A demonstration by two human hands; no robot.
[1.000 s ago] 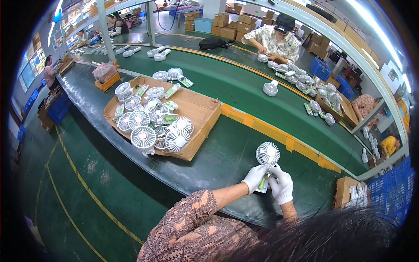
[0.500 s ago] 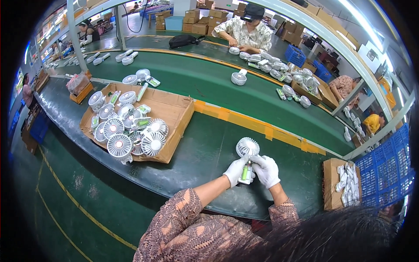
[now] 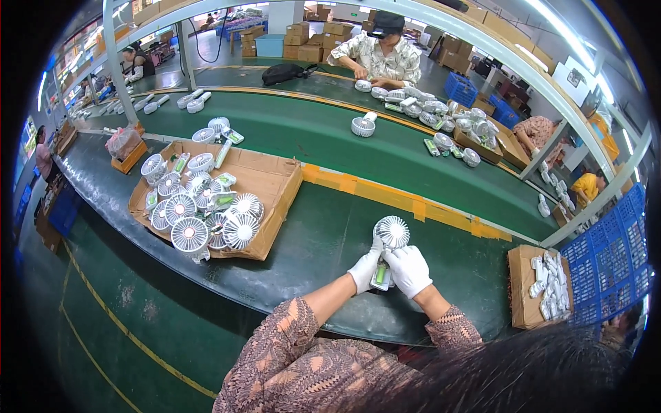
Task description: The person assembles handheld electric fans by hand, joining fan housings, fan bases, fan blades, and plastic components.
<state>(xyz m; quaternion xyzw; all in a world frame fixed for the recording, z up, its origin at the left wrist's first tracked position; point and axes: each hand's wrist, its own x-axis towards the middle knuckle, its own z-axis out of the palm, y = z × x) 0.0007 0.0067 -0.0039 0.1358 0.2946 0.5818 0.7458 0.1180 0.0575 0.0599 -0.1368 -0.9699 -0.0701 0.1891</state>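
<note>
A small white handheld fan lies on the green worktop in front of me, its round grille pointing away. Both my hands wear white gloves. Around the left side of its handle my left hand is closed. My right hand presses closed fingers onto the handle just below the fan head. Between the hands the lower handle is open and shows a green battery-like piece. The fingertips partly cover the handle, so whether they pinch a small part cannot be seen.
Left of me stands a shallow cardboard box holding many similar fans. A carton of white handle pieces sits at the right, beside a blue crate. Beyond runs a green conveyor carrying fans; a co-worker works across it.
My right hand has moved from the handle's right side up over its upper part. The left thumb has slid up toward the fan head. On the conveyor, a fan has shifted left.
</note>
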